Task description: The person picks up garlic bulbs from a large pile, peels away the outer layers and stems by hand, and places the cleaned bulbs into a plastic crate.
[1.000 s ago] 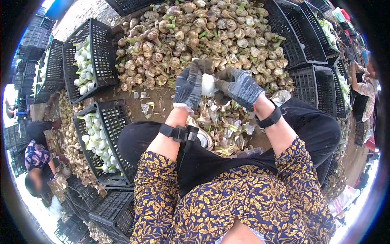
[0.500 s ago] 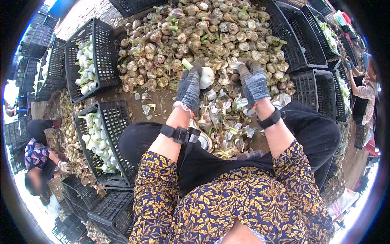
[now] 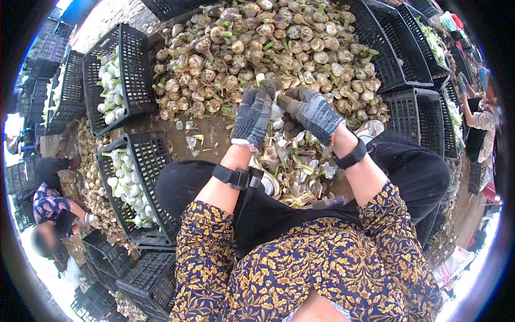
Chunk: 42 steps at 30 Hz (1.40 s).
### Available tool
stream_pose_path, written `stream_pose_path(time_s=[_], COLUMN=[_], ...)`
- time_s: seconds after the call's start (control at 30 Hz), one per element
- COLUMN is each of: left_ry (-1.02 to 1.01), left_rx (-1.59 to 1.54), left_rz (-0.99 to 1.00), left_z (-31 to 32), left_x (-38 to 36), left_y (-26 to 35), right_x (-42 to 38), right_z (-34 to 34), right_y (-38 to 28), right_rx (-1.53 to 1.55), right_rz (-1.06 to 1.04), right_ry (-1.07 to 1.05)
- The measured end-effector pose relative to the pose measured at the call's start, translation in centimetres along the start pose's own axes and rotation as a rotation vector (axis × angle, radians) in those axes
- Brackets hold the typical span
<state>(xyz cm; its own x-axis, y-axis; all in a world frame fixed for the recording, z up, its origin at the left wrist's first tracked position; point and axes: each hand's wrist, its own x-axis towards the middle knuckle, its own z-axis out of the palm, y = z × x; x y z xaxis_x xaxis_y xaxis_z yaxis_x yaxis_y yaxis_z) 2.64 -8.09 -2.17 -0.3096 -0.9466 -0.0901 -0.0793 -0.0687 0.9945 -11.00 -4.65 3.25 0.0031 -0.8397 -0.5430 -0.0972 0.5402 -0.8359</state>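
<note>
My left hand (image 3: 253,114), in a grey knit glove with dark fingertips, is closed around a garlic bulb (image 3: 277,112). The bulb's cut green stem pokes up above the thumb, and only a sliver of its white side shows. Against the other side of the bulb, my right hand (image 3: 314,114) has its gloved fingers curled in; they hide most of it. Beyond both hands rises a big heap of unpeeled garlic (image 3: 263,43), brown and dirt-covered. Loose garlic skins (image 3: 303,166) lie on the ground below my hands, between my legs.
Black crates of cleaned white garlic stand on my left, one nearer (image 3: 161,161) and one farther (image 3: 140,80). More black crates (image 3: 403,115) line the right side. One person (image 3: 53,206) works at far left, another (image 3: 483,126) at far right.
My right hand has moved left and inward, from apart to touching the bulb, its fingers now curled. My left hand has turned slightly, and the bulb is more hidden.
</note>
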Motion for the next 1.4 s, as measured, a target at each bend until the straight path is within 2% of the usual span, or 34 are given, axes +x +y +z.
stream_pose_path(time_s=[0.1, 0.2, 0.27, 0.37, 0.43, 0.5, 0.57, 0.63, 0.67, 0.7, 0.73, 0.77, 0.8, 0.83, 0.87, 0.93, 0.97, 1.0, 1.07, 1.13, 1.17, 1.2, 1.27, 1.3, 1.33, 1.4], left_ry=[-0.003, -0.003, 0.004, 0.042, 0.070, 0.100, 0.140, 0.146, 0.155, 0.158, 0.125, 0.089, 0.053, 0.032, 0.033, 0.028, 0.052, 0.055, 0.097, 0.133, 0.143, 0.154, 0.122, 0.146, 0.193, 0.179], left_rx=[-0.100, -0.118, 0.022, 0.070, 0.118, 0.168, -0.164, -0.101, -0.039, -0.041, -0.192, -0.342, -0.491, -0.530, -0.529, -0.317, -0.288, -0.288, -0.362, -0.297, -0.440, -0.587, -0.624, -0.572, -0.511, -0.548], left_rz=[-0.105, -0.005, 0.121, 0.103, 0.107, 0.110, 0.046, 0.059, 0.070, 0.072, -0.070, -0.211, -0.348, -0.410, -0.410, -0.368, -0.449, -0.448, -0.477, -0.416, -0.447, -0.474, -0.502, -0.455, -0.403, -0.360], left_z=[0.1, 0.1, 0.0, 0.1, 0.1, 0.2, 0.6, 0.3, 0.1, 0.0, 0.0, 0.0, 0.0, 0.2, 0.4, 0.7, 0.6, 0.6, 0.4, 0.3, 0.4, 0.4, 0.3, 0.4, 0.3, -0.3], left_x=[0.3, 0.3, 0.3, 0.4, 0.1, 0.1, 0.2, 0.5, 0.6, 0.9, 1.1, 1.3, 1.5, 1.6, 1.3, 0.5, 0.3, 0.4, 0.9, 1.3, 1.2, 1.0, 0.9, 0.5, 0.4, 1.2], left_y=[-0.9, -1.0, -0.9, -1.3, -0.5, -0.4, -0.9, -1.0, -1.1, -1.5, -2.3, -2.4, -2.6, -2.7, -1.7, 0.5, 1.1, 1.0, -0.1, -2.1, -1.8, -1.5, -0.1, 0.3, 0.5, -2.8], right_x=[0.4, 0.1, -0.3, 0.0, 1.6, 0.7, 0.5, 0.8, 0.9, 1.3, 1.6, 2.1, 2.0, 1.7, 1.0, 0.6, 0.5, 0.4, 0.0, -0.1, -1.1, -1.7, 4.9, 5.0, 4.3, 2.1], right_z=[-0.5, -0.5, -0.2, 0.1, -0.2, 0.1, 0.1, -0.1, -0.2, -0.3, -0.6, -0.7, -0.7, -0.8, -0.6, -0.7, -0.8, -0.9, -1.8, -2.9, -3.2, -3.8, -7.3, -7.0, -5.6, -2.9], right_y=[0.8, 0.6, 0.6, 1.7, 4.0, 3.1, 2.9, 3.3, 3.5, 3.7, 4.2, 4.0, 4.1, 4.0, 3.1, 2.5, 2.3, 2.1, 1.6, 1.4, 0.5, 0.9, 9.8, 9.0, 8.1, 7.3], right_rx=[0.038, -0.021, -0.091, 0.024, -0.199, -0.198, -0.198, -0.610, -0.610, -0.413, -0.215, -0.252, -0.253, 0.062, 0.374, 0.391, 0.538, 0.684, 0.700, 1.063, 1.092, 0.972, -0.320, -0.322, -0.282, -0.204], right_rz=[-0.007, -0.060, -0.083, -0.088, -0.303, -0.301, -0.299, -0.540, -0.542, -0.418, -0.288, -0.410, -0.412, -0.356, -0.291, -0.285, -0.278, -0.268, -0.299, -0.169, -0.204, -0.142, -0.242, -0.274, -0.254, -0.194], right_ry=[-0.037, -0.036, -0.015, 0.049, 0.182, 0.175, 0.169, 0.369, 0.370, 0.403, 0.431, 0.477, 0.477, 0.371, 0.259, 0.217, 0.107, -0.004, -0.083, -0.148, -0.252, -0.211, 0.028, -0.003, 0.114, 0.326])
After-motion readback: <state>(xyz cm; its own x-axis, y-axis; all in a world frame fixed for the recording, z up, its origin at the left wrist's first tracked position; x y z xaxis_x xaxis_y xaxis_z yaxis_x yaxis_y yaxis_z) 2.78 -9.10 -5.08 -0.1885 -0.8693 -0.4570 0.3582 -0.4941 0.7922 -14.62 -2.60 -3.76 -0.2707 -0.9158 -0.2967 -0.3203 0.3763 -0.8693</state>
